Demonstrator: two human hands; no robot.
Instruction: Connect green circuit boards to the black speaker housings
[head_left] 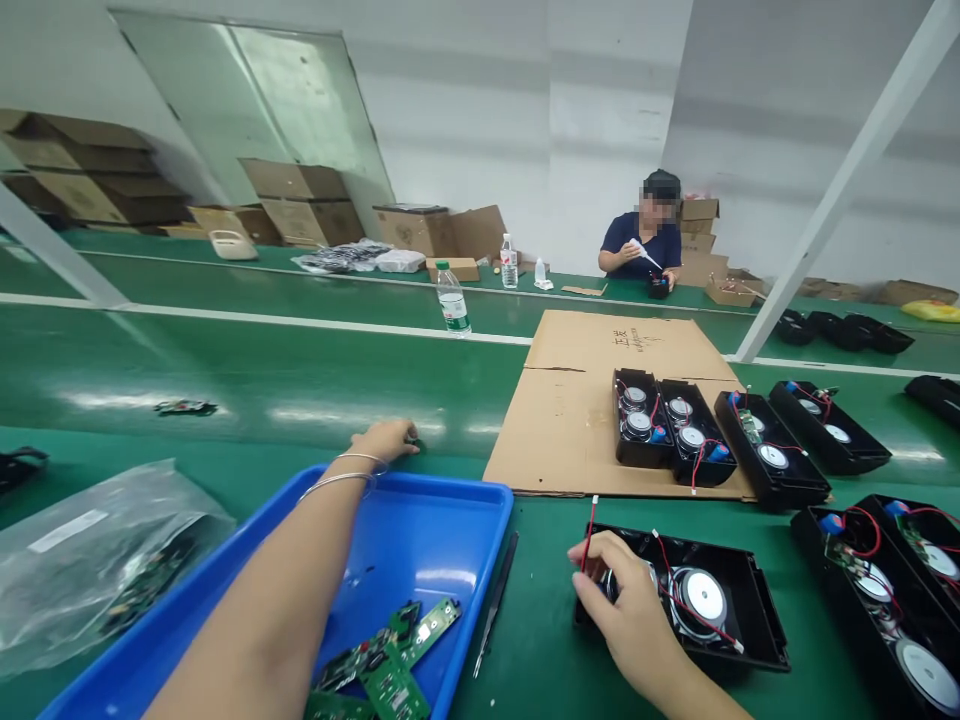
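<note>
"Question: where is the left hand (386,438)?"

"It is left of the middle of the frame. It reaches over the far edge of the blue tray (442,545) to the shiny green belt (300,390). Its fingers are curled. I can't tell if it has hold of anything, because the fingertips are too hard to see."

"And the right hand (621,595)?"

"That one is low down, right of the middle. Its thumb and first finger are close together, and they pinch a red wire (586,545). The wire sticks up and has a small white plug (595,500) on top."

"Where is the black box (757,625)?"

"It lies under the right hand, at the lower right of the frame, on the green table (544,560). It has a round speaker (703,597) in it, and the hand hides part of its left end."

"What is in the tray?"

"Little green boards (394,685), in a heap at the bottom of the frame. Just right of the tray lie thin tweezers (496,605)."

"What is behind the box?"

"A big flat piece of cardboard (555,440), with two small black boxes (634,455) side by side on it."

"Who is that, upper right?"

"A person in a cap (630,245), who holds a white bottle (646,254) with a long tip."
</note>
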